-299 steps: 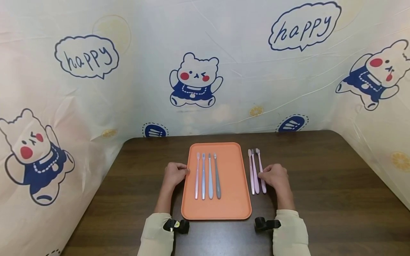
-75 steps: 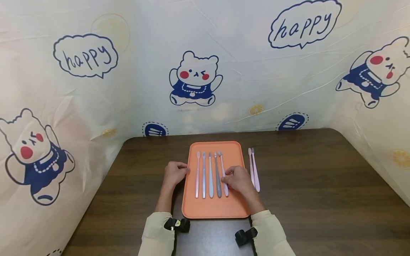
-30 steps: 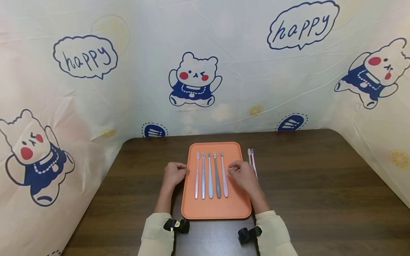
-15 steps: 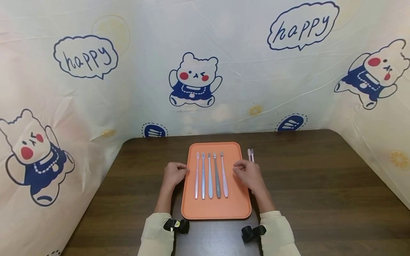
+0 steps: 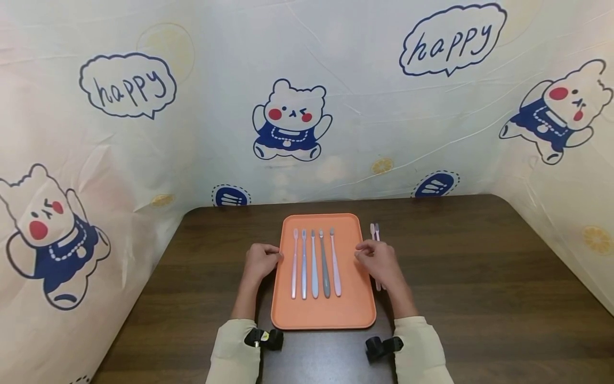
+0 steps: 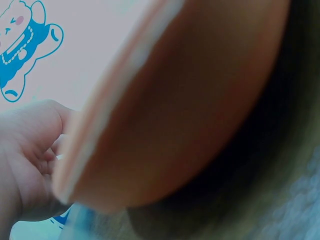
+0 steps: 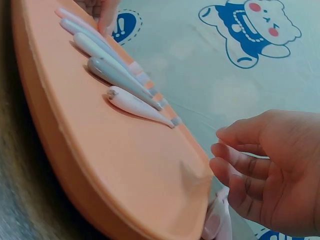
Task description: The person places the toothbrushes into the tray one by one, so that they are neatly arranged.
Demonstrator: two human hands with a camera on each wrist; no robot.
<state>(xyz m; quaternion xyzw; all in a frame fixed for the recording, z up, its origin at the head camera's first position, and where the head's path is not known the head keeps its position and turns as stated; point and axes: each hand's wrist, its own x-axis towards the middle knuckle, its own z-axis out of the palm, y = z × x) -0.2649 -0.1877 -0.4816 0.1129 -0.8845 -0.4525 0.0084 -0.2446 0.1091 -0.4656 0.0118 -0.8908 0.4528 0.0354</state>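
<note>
An orange tray [image 5: 321, 314] lies on the table with several toothbrushes side by side on it, heads away from me. From left to right come a pink one [image 5: 294, 274], a blue one [image 5: 304, 274], a light blue one [image 5: 314, 277], a grey one [image 5: 325, 277] and a pale pink one [image 5: 337, 277]. My left hand [image 5: 261, 261] grips the tray's left rim. My right hand [image 5: 381, 262], loosely curled and holding nothing, hovers by the right rim. Two pinkish toothbrushes [image 5: 372, 230] lie right of the tray, partly hidden beneath that hand.
The dark wooden table [image 5: 479, 288] extends on both sides of the tray. A printed cloth [image 5: 355, 133] with bears and "happy" bubbles stands behind and beside it. A black wrist camera [image 5: 384, 348] sits on each sleeve.
Since ten seconds ago, the pale pink toothbrush has passed from the right-hand group onto the tray. My right hand let it go and moved right, toward the other two. My left hand stayed put.
</note>
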